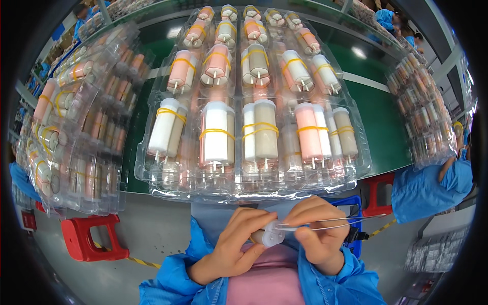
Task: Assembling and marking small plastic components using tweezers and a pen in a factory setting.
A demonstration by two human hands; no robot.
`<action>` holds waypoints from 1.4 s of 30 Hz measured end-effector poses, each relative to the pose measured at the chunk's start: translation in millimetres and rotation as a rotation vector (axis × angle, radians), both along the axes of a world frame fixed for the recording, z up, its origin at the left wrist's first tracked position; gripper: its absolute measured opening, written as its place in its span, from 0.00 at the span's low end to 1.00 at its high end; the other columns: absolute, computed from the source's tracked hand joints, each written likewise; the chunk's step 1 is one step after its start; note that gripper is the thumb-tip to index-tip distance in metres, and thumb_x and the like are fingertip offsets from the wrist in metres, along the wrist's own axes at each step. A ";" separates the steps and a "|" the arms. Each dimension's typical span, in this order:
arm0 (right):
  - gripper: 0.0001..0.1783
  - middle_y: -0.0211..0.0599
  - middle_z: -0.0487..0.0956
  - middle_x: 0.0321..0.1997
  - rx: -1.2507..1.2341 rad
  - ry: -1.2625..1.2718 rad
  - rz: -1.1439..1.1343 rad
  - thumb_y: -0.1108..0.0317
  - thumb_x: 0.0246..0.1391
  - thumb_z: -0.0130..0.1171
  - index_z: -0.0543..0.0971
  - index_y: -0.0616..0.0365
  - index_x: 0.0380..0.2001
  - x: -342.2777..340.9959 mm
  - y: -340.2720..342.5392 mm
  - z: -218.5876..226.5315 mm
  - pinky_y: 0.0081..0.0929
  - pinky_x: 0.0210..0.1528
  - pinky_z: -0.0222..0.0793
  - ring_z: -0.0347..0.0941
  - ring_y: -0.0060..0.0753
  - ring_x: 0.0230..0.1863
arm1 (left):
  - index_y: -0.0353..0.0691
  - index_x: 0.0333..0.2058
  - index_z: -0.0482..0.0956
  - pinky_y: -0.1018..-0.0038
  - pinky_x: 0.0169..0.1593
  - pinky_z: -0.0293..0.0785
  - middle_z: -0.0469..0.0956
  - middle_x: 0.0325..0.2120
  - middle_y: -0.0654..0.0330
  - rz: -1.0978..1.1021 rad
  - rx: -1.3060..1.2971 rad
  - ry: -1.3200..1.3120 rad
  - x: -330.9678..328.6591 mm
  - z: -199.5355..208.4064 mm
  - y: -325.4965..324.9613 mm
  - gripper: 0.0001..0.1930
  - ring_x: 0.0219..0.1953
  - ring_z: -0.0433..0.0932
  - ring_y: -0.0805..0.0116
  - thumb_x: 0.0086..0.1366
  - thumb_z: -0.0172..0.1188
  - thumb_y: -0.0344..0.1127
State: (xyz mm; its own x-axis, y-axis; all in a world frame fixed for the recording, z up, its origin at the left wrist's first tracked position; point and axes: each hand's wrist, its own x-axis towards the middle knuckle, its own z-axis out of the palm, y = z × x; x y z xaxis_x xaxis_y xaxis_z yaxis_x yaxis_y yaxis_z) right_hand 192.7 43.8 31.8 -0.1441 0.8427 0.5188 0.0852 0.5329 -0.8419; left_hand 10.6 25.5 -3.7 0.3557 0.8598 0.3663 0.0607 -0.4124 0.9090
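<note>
My left hand (235, 244) is closed around a small bundle of plastic tubes (274, 236), held low in front of my chest with its pale round end turned to the right. A bit of yellow rubber band shows by the fingers. Pinched in my right hand (321, 235) is a pair of long metal tweezers (351, 221). Their tips point left and reach the tube end; whether they grip anything there I cannot tell. Beyond my hands, a clear plastic tray (244, 193) holds rows of white, pink and grey tube bundles (215, 133) tied with yellow bands.
Stacked trays with more bundles rise at the left (96, 127) and right (424, 107) on the green table (373, 114). A red stool (91, 238) stands at lower left, another red stool (378, 195) at right. A co-worker's blue sleeve (429, 193) is close on the right.
</note>
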 end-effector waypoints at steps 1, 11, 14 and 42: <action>0.07 0.44 0.79 0.27 -0.018 0.115 -0.031 0.75 0.43 0.63 0.79 0.66 0.28 0.5 -2.9 -3.6 0.26 0.29 0.70 0.76 0.36 0.27 | 0.27 0.50 0.69 0.73 0.43 0.69 0.71 0.45 0.47 -0.014 0.022 0.016 -1.0 0.7 0.9 0.22 0.43 0.71 0.60 0.55 0.59 0.22; 0.07 0.44 0.80 0.28 -0.058 0.113 0.036 0.74 0.46 0.62 0.78 0.65 0.30 -3.1 -13.8 -10.9 0.24 0.29 0.70 0.76 0.34 0.28 | 0.30 0.50 0.68 0.72 0.45 0.71 0.69 0.47 0.46 0.021 0.032 -0.015 -1.3 -2.0 2.2 0.24 0.45 0.73 0.61 0.53 0.60 0.21; 0.07 0.44 0.80 0.28 -0.131 0.121 0.072 0.74 0.46 0.63 0.78 0.65 0.31 -5.8 -13.0 -10.1 0.24 0.30 0.70 0.76 0.35 0.28 | 0.32 0.51 0.67 0.66 0.48 0.70 0.69 0.49 0.45 0.044 -0.122 -0.217 6.1 -8.4 -8.8 0.27 0.48 0.72 0.53 0.49 0.61 0.20; 0.06 0.42 0.80 0.29 -0.025 0.033 0.029 0.76 0.45 0.62 0.78 0.64 0.30 -11.1 -6.6 -10.0 0.28 0.32 0.70 0.75 0.38 0.29 | 0.33 0.49 0.68 0.68 0.48 0.70 0.70 0.45 0.47 0.101 -0.040 -0.173 9.1 -14.2 -7.6 0.26 0.45 0.72 0.55 0.50 0.66 0.22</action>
